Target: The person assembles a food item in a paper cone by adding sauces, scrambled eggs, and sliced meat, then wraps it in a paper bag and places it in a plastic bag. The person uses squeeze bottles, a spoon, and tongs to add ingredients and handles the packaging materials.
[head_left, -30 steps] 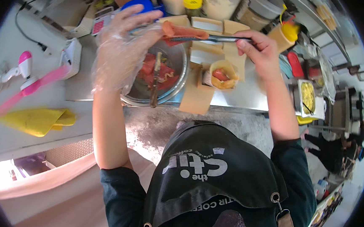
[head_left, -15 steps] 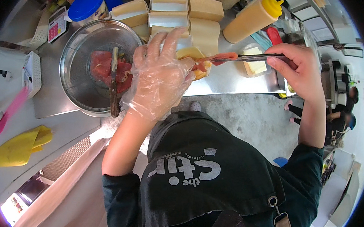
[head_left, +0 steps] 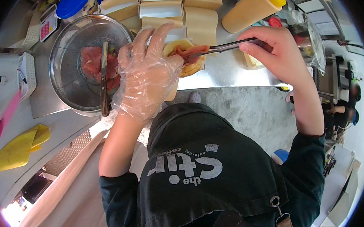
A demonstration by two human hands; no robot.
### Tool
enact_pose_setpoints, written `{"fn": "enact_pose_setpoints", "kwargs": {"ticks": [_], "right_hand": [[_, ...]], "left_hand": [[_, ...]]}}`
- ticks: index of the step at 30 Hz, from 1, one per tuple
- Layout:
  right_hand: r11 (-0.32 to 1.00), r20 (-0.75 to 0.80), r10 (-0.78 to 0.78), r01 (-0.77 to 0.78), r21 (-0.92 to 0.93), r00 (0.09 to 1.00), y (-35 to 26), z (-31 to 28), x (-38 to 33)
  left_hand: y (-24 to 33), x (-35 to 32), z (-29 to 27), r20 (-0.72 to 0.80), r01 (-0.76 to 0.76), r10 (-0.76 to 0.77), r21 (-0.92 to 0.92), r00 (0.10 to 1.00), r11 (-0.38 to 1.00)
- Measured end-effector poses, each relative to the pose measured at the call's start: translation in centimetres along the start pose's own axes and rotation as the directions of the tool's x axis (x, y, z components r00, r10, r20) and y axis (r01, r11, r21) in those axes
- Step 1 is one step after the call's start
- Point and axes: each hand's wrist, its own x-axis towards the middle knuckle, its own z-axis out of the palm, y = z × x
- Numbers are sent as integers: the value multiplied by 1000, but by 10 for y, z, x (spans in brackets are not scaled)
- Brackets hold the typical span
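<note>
My left hand, in a clear plastic glove, holds a split bread roll against the paper around it. The thumb lies along the roll's edge. Pinched in my bare right hand are slim metal tongs, their tips pointing left into the roll. A pink slice of meat lies on the bread's opening, at the tongs' tips. To the left of the gloved hand stands a steel mesh-bottomed bowl with reddish meat slices. A wooden-handled spreader rests across the bowl's edge.
Open cardboard boxes stand at the back. Right of them is a sauce bottle with a yellow cap. A small tub of pale slices sits under my right wrist. Yellow cloth lies at left; a blue-lidded tub is behind the bowl.
The meat slice has gone from hanging beside the roll to lying on its opening. My right hand and tongs have shifted left and up. The roll shows more openly.
</note>
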Motion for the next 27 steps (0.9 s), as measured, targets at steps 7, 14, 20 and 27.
{"fn": "enact_pose_setpoints", "kwargs": {"ticks": [7, 14, 20, 27], "right_hand": [[781, 162, -356, 388, -489, 920, -13, -11, 14], [672, 183, -462, 477, -567, 868, -12, 6, 19], [654, 215, -452, 485, -581, 866, -9, 9, 13], [680, 154, -446, 446, -582, 882, -16, -13, 4]], "left_hand": [[-3, -3, -1, -18, 47, -47, 12, 999, 999], [-3, -2, -6, 17, 57, -57, -18, 998, 998], [-4, 1, 1, -78, 82, -84, -32, 993, 996], [-2, 4, 0, -86, 113, -114, -18, 990, 993]]}}
